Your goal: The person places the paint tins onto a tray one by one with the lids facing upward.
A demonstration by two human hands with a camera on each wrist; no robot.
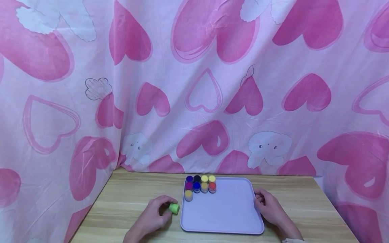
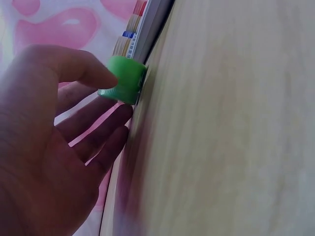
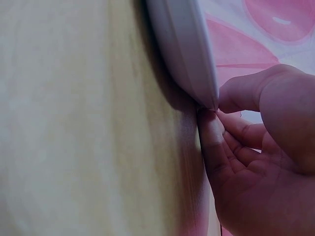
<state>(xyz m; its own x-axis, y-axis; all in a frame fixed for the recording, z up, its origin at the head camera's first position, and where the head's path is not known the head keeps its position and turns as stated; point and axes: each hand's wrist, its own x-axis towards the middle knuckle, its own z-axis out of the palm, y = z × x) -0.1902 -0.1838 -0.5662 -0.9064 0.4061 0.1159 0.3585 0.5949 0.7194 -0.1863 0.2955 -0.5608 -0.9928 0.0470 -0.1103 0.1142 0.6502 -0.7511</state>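
Note:
Left of the tray, my left hand [image 1: 154, 214] pinches a small green paint pot [image 1: 174, 208] between thumb and fingers, close over the table. In the left wrist view the thumb lies against the side of the green pot [image 2: 127, 78], while the other fingers spread behind and below it. My right hand [image 1: 270, 206] holds the right rim of a pale lilac tray [image 1: 225, 216]. The right wrist view shows the thumb at the rim of the tray [image 3: 184, 49] and a fingertip under it. Several small paint pots [image 1: 197, 187] stand in rows at the tray's far left corner.
The wooden table [image 1: 136, 185] extends around the tray on all sides. A pink curtain [image 1: 206, 135] with hearts hangs behind the table and along its left and right sides. On the tray, one yellow-topped pot [image 1: 188, 195] stands in front of the rows.

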